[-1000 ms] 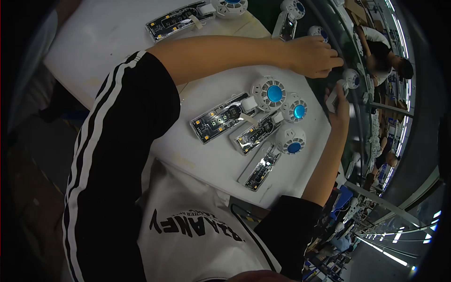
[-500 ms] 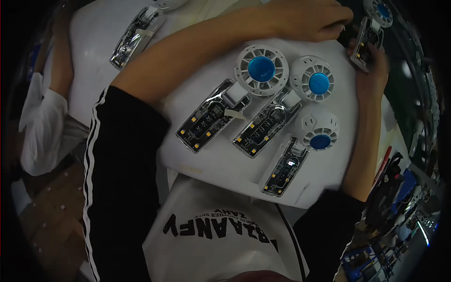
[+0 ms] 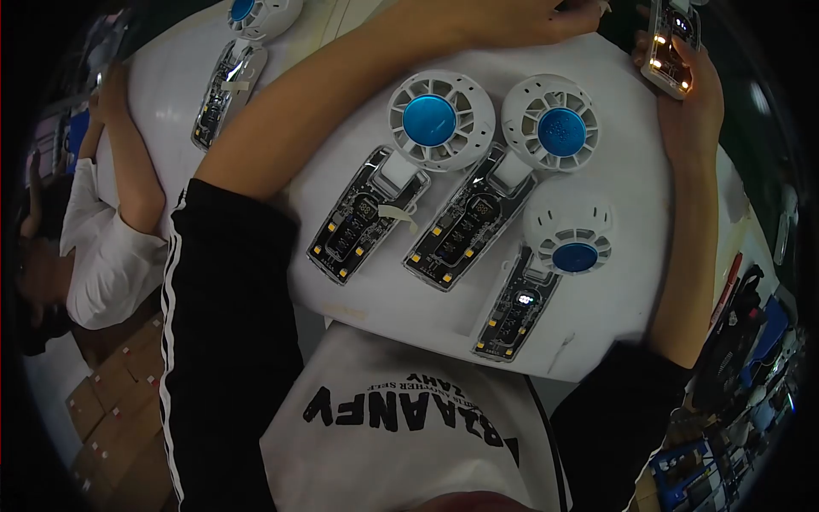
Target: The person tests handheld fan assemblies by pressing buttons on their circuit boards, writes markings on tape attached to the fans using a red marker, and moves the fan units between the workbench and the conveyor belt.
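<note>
R hand (image 3: 695,102): fingers curled round clear-cased PCB unit (image 3: 673,53), LEDs lit, held by worktable's (image 3: 627,299) far R edge. L hand (image 3: 537,19) nearby, part cropped; finger opening/hold can't be told. Three blue-hubbed fan units (image 3: 512,171) on table.

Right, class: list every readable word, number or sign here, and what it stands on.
"AANFY": shirt, upside down; its first letters are unclear.
"ANOTHER SELF": shirt, smaller.
Too small or blurred: shirt's short third line, circuit boards, lit displays, cartons.
</note>
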Tool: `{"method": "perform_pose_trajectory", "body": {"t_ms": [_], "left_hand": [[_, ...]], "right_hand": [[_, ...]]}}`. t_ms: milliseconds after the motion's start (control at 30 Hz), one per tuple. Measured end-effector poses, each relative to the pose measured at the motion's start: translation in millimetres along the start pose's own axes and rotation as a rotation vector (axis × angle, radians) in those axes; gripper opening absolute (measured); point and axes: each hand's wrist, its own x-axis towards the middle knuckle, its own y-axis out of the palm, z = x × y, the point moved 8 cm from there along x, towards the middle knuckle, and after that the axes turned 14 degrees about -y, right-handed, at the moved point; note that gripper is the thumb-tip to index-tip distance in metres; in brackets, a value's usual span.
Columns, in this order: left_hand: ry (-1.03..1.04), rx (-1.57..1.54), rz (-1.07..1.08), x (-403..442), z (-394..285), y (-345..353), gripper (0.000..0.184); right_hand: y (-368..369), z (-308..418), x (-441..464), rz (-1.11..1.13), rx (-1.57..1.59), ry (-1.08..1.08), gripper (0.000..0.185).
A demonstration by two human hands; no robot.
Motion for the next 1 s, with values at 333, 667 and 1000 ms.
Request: {"method": "perform_pose_trajectory", "body": {"t_ms": [333, 667, 1000], "left_hand": [[-0.027, -0.064, -0.070, 2.0, 16.9, 1.1, 0.015], [0.001, -0.154, -0.152, 1.1, 18.0, 0.5, 0.012], [-0.016, -0.111, -0.090, 7.9, 15.6, 2.8, 0.015]], "right_hand": [[-16.8, -5.9, 2.9, -0.012, -0.062, -0.008, 0.033], [-44.9, -19.1, 19.1, -0.013, -0.046, -0.123, 0.035], [-52.5, -23.2, 21.5, -0.037, 0.007, -0.117, 0.039]]}}
